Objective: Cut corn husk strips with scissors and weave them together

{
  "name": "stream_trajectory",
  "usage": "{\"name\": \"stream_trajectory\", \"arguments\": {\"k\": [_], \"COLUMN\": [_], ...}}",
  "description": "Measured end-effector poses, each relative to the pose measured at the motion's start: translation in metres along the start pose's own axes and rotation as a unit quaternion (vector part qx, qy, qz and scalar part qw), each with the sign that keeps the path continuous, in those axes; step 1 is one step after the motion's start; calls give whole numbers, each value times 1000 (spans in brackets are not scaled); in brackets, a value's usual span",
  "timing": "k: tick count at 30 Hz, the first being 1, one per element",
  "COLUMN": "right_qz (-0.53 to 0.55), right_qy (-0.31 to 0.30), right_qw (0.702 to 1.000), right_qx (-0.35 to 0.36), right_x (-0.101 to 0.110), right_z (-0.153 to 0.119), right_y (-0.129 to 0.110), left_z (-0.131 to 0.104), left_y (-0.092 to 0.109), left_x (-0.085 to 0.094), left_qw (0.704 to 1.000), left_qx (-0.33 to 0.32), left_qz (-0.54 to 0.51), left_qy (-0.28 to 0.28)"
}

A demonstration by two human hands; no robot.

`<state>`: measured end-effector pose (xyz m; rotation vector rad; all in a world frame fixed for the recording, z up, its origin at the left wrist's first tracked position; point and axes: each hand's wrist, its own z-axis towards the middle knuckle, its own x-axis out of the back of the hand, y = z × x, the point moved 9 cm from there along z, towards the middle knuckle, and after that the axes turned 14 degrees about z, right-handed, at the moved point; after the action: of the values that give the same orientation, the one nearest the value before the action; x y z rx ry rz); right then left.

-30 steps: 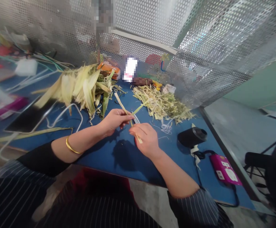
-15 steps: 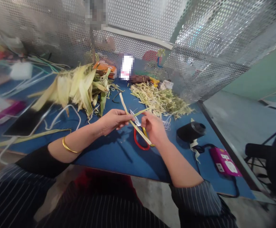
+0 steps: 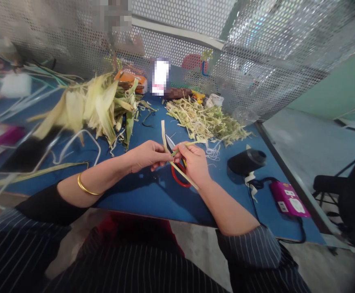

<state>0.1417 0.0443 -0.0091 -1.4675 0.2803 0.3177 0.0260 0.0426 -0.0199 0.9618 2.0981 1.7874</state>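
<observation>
Near the middle of the blue table, my left hand (image 3: 149,156) pinches a pale husk strip (image 3: 164,135) that stands up above the fingers and runs down to the right, under my right wrist. My right hand (image 3: 193,159) is closed on a thin green strip (image 3: 192,143) where it meets the pale one, its fingertips touching those of my left hand. Scissors with red and yellow handles (image 3: 177,176) lie beneath both hands, partly hidden.
Large husks (image 3: 95,106) lie at the back left, and shredded husk (image 3: 204,120) at the back right. A black cylindrical device (image 3: 246,162), a magenta box (image 3: 290,198), a black tablet (image 3: 27,152) and a white cable (image 3: 82,132) are around. Perforated metal sheets (image 3: 177,47) rise behind.
My right hand has moved left and down to meet my left hand, closing on the green strip. The pale strip's upper end is more upright. The view has shifted slightly.
</observation>
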Motion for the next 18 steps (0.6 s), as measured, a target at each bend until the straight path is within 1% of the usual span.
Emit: {"name": "stream_trajectory", "arguments": {"k": [3,6,9,12,14,15,16,17,18], "right_qz": [-32,-34,-1,-2,-65,-126,-205,-292,-380], "right_qy": [-8,11,22,-23,-64,-83,-100,-110,-116], "right_qw": [999,999,999,996,992,985,972,950,916], "right_qx": [19,22,-25,-83,-93,-81,-54,-7,54], "right_x": [3,15,26,22,16,13,9,4,-2], "right_z": [3,9,16,17,14,13,11,9,5], "right_y": [-7,-13,-9,-4,-5,-6,-9,-14,-20], "left_z": [-1,1,3,4,4,4,4,3,3], "left_y": [-1,-6,-10,-11,-11,-10,-10,-10,-10], "left_x": [1,5,13,23,29,31,33,35,36], "left_qw": [999,993,980,973,974,975,976,977,978], "left_qx": [7,27,43,41,29,22,17,14,13], "left_qz": [-44,-115,-187,-213,-203,-193,-180,-166,-152], "left_qy": [13,24,48,76,97,108,121,133,145]}}
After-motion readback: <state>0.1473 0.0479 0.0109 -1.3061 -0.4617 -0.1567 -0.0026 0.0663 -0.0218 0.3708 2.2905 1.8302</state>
